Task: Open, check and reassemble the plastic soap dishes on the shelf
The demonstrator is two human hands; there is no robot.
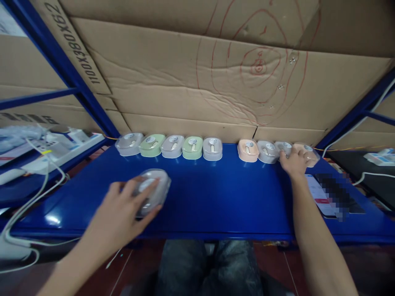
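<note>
My left hand (126, 205) is closed around a grey lidded plastic box (162, 185) with a clear top. It holds this box over the left front part of the blue table (216, 197). At the right end of the back row, my right hand (294, 163) reaches onto another grey lidded box (284, 145), thumb at its front left. Its fingers overlap a peach lidded box (312, 158) just to the right, and their exact contact is partly hidden. Left of them stand a grey box (267, 152) and a peach box (248, 150).
Left of a gap, several grey and green boxes (192, 148) line the back. Cardboard (160, 86) with red rings rises behind. A phone-like device (321, 197) lies on the right, partly blurred out. White cables (46, 176) and power strips (61, 150) are at the left.
</note>
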